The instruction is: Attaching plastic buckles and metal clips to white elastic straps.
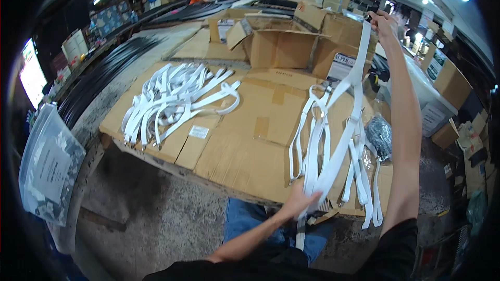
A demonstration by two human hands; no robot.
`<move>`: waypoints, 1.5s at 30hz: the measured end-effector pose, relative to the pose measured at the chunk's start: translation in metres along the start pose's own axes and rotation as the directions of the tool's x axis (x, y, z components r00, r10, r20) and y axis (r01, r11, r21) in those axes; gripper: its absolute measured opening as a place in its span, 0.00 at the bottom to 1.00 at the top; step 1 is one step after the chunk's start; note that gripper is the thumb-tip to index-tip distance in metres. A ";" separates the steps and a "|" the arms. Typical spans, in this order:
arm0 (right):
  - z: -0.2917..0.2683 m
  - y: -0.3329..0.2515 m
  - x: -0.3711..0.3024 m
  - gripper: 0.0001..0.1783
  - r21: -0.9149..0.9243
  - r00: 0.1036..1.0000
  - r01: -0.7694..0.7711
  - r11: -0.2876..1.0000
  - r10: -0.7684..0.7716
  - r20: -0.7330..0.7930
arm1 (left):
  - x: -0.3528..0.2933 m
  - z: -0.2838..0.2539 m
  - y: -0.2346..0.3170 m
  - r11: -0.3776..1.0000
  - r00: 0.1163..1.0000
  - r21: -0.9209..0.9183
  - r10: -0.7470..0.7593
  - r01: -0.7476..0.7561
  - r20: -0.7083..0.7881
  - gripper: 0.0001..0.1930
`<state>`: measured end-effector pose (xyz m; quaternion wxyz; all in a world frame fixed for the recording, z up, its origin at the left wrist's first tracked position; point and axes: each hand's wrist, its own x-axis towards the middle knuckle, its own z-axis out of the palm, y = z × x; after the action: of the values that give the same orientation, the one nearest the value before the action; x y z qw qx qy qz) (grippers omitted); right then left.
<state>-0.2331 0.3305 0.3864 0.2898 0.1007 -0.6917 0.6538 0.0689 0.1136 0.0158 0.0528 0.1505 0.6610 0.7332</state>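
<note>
A long white webbing strap (348, 125), flat and smooth like woven elastic, hangs stretched between the two hands. The right hand (384, 22) is raised high with its fingers pinched shut on the strap's top end, where a small dark clip shows. The left hand (301, 201) is low at the table's near edge, fingers spread flat along the strap's lower run, pressing rather than closing round it. More white straps (364, 177) of the same kind dangle beside it in loops and loose ends over the edge.

Beneath lies a work surface of flattened brown cardboard sheets (250, 140), matte and creased, with taped seams. On its left part sits a tangled heap of white straps (177, 99). A crumpled dark mesh bundle in clear plastic (379, 135) lies just right of the hanging straps. Open corrugated cartons (276, 44) stand behind. At far left hangs a clear plastic bag (47, 166) of small pieces.
</note>
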 end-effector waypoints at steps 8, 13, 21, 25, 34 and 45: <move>0.011 0.178 -0.120 0.20 -0.653 0.954 0.173 0.738 0.038 0.296 | 0.028 -0.076 0.011 0.733 0.937 0.679 0.258 -0.031 -0.235 0.32; -0.072 0.213 -0.266 0.14 -0.508 0.856 -0.131 0.851 0.356 0.374 | -0.076 -0.164 -0.007 0.660 0.912 0.744 0.236 0.103 -0.336 0.14; -0.311 0.277 -0.359 0.19 -0.658 0.766 -0.598 0.458 0.083 -0.638 | -0.092 -0.142 -0.013 0.766 0.961 0.643 0.156 0.027 -0.226 0.04; -0.309 0.289 -0.326 0.24 -0.668 0.737 -0.675 0.313 0.330 -0.590 | -0.072 -0.108 -0.007 0.787 0.941 0.609 0.272 -0.097 -0.202 0.06; -0.335 0.287 -0.344 0.19 -0.742 0.936 -0.330 0.584 0.305 -0.176 | -0.084 -0.083 -0.008 0.830 0.918 0.479 0.381 -0.286 -0.113 0.07; -0.322 0.311 -0.304 0.15 -0.924 0.922 -0.362 0.121 -0.098 -0.374 | -0.021 -0.382 0.025 0.283 0.383 0.805 0.765 0.522 -0.517 0.19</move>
<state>-0.0609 0.6067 -0.0463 0.3387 -0.2941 -0.8913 0.0656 -0.0190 -0.2594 0.0061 -0.4947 -0.2118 0.8332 0.1276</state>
